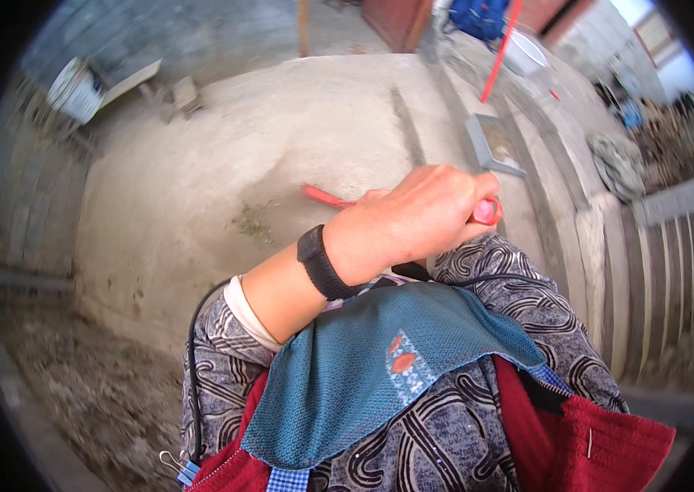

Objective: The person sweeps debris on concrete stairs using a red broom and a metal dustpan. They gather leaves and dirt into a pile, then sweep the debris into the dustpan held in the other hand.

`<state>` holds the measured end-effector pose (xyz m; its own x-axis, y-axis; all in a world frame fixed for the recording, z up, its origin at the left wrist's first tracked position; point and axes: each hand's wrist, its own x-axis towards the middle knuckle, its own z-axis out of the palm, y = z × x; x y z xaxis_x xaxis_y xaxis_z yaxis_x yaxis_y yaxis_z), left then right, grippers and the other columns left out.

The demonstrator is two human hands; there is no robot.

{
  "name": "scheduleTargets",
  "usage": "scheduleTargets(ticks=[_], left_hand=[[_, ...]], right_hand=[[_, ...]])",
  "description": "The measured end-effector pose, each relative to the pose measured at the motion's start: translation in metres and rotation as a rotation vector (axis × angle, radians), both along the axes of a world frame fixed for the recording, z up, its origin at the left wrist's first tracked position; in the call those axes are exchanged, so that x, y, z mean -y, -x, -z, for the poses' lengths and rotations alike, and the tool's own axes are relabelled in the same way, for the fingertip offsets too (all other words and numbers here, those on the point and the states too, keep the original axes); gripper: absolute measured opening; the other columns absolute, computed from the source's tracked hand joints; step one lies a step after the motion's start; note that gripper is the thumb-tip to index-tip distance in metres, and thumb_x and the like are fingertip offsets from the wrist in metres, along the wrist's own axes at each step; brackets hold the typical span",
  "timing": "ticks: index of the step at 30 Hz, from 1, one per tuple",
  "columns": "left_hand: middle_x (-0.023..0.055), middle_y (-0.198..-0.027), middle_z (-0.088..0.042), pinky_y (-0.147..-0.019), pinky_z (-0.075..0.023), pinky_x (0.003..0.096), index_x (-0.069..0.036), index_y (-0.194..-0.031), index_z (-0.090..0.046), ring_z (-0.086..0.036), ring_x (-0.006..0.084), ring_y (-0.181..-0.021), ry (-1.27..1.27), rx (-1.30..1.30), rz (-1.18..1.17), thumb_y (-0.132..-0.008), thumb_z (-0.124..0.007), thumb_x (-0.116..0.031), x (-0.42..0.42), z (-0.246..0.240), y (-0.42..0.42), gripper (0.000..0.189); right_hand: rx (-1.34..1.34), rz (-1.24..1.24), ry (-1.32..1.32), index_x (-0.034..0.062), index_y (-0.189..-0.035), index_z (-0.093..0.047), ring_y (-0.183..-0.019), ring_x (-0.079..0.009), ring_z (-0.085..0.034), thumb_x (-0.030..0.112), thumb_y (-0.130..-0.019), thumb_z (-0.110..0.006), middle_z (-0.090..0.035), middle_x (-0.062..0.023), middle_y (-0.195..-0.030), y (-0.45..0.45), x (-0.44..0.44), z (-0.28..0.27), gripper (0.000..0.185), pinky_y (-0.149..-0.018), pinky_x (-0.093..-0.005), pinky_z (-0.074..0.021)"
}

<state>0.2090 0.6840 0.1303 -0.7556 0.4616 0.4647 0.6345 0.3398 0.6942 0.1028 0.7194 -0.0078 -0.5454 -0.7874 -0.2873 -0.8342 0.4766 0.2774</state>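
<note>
My left hand (427,212), with a black band (322,261) on the wrist, reaches across in front of me. It is closed in a fist around a red handle (496,212), whose rounded end sticks out beside the thumb. Left of the fist, a red strip (325,196), apparently part of the same long-handled tool, shows over the floor; its working end cannot be made out. A sliver of skin past the left wrist looks like my right hand (375,195); the left arm hides the rest, grip included. Small green and brown sweepings (255,224) lie near the strip.
A grey dustpan (494,144) holding debris stands on the concrete ledge to the right, near a red pole (501,55). Behind it is a white basin (524,54). A white bucket (75,91) stands back left. Concrete steps or slats (661,289) edge the right.
</note>
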Motion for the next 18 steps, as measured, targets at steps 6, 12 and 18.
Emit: scheduleTargets(ticks=[6,12,18], left_hand=[[0.0155,-0.106,-0.065,-0.077,-0.0511,0.0398,-0.002,-0.113,-0.058,-0.065,0.0276,-0.079,-0.094,0.006,0.074,-0.082,-0.072,-0.023,0.043,0.033,0.025,0.040],[0.0062,-0.084,-0.067,-0.075,-0.0513,0.0289,-0.001,-0.086,-0.067,-0.058,0.0109,-0.075,0.005,0.622,-0.384,-0.093,-0.057,-0.019,0.127,0.077,0.090,0.022],[0.0071,-0.111,-0.063,-0.083,-0.0502,0.0313,-0.004,-0.116,-0.057,-0.062,0.0174,-0.099,-0.077,0.633,-0.180,-0.096,-0.049,-0.014,0.026,0.086,0.212,0.024]], right_hand=[[0.058,0.516,-0.318,0.0126,-0.102,-0.068,-0.081,-0.0266,-0.070,0.015,-0.088,-0.052,-0.072,-0.0086,-0.089,0.021,-0.233,0.041,0.022,-0.068,-0.0386,-0.0551],[0.196,0.930,-0.026,0.0164,-0.105,-0.064,-0.089,-0.0361,-0.064,0.028,-0.086,-0.055,-0.068,-0.0150,-0.091,-0.067,-0.459,0.046,0.024,-0.078,-0.0488,-0.0497],[0.254,1.198,-0.086,0.0249,-0.104,-0.066,-0.088,-0.0322,-0.065,0.031,-0.083,-0.060,-0.069,-0.0105,-0.088,-0.111,-0.542,0.054,0.022,-0.076,-0.0448,-0.0506]])
